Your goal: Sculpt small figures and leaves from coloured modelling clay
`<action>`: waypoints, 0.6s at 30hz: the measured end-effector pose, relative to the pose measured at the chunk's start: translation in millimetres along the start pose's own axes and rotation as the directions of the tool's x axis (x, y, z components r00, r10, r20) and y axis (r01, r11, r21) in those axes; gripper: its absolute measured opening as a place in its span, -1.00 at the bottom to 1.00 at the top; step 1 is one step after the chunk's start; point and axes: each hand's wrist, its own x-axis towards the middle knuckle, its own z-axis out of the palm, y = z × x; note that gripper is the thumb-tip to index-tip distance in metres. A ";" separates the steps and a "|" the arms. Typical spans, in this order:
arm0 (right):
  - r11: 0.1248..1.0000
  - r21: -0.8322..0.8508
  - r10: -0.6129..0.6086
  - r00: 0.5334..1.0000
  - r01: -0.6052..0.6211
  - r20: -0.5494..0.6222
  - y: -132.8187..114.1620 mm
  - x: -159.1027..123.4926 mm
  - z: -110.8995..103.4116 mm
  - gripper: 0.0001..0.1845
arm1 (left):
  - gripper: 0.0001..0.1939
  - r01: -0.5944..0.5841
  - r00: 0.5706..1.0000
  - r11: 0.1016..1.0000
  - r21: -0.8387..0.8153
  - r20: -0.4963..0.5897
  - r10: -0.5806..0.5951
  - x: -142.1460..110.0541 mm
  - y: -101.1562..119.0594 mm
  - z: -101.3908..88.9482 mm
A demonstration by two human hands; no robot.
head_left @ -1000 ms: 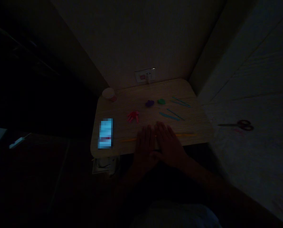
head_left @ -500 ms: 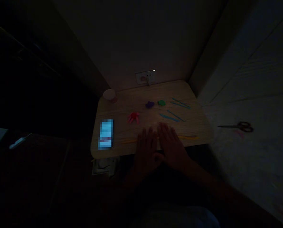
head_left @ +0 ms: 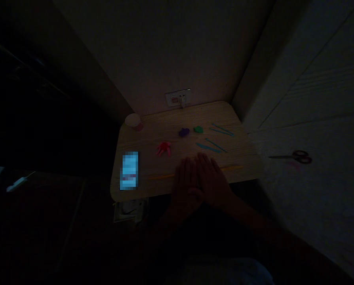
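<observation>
Both hands lie flat, side by side and touching, at the front edge of a small wooden table [head_left: 153, 190]. Under their fingers runs a long thin yellow-orange strand [head_left: 162, 176], probably modelling clay, whose ends stick out on either side. My left hand [head_left: 185, 182] and my right hand [head_left: 211, 178] have their fingers stretched out over it, hiding its middle. Beyond them sit a red and pink clay figure with leg-like strips [head_left: 164, 148], a purple lump [head_left: 183, 132] and a green lump [head_left: 198, 129]. Several blue modelling tools [head_left: 208, 148] lie just past my right hand.
A lit phone [head_left: 129, 171] lies at the table's left, with a pale cup [head_left: 133, 121] behind it. On the wall is a socket [head_left: 178, 98] with a plug in it. Scissors [head_left: 295, 157] lie on the pale surface at right. The room is very dark.
My left hand has shifted right, closing the gap to my right hand. The camera view has shifted slightly; the things on the table stay in place.
</observation>
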 end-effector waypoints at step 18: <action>0.999 -0.012 0.034 0.999 -0.034 0.007 11.5 17.2 -1.0 0.03 | -0.05 -0.038 0.999 0.999 -0.013 -0.023 0.038 12.5 -3.1 2.2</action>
